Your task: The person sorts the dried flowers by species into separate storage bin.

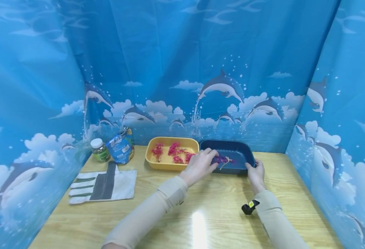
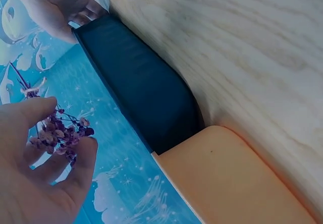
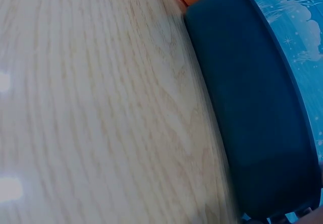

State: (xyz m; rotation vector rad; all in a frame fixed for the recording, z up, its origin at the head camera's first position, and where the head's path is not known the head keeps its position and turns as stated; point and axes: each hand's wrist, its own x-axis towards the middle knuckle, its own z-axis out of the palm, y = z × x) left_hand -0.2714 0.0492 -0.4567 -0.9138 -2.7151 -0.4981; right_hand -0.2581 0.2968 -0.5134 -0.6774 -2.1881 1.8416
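My left hand (image 1: 200,163) pinches a small bunch of purple dried flowers (image 2: 61,133) between thumb and fingers. A pale string tie (image 1: 226,162) is wound round its stems. In the head view the bunch overlaps the navy blue container (image 1: 232,152); in the left wrist view it shows above the rim. My right hand (image 1: 256,174) grips that container's right end, thumb at the rim. Directly left of it stands a yellow container (image 1: 165,166) with several bright pink flower sprigs (image 1: 175,152) inside, close to my left wrist.
At the back left stand a white-lidded jar (image 1: 100,151) and a blue pouch (image 1: 120,149). In front of them lies a flat white and grey cloth item (image 1: 104,185) with green stripes. A dolphin-print curtain (image 1: 170,69) encloses the wooden table (image 1: 219,214) at the back and sides.
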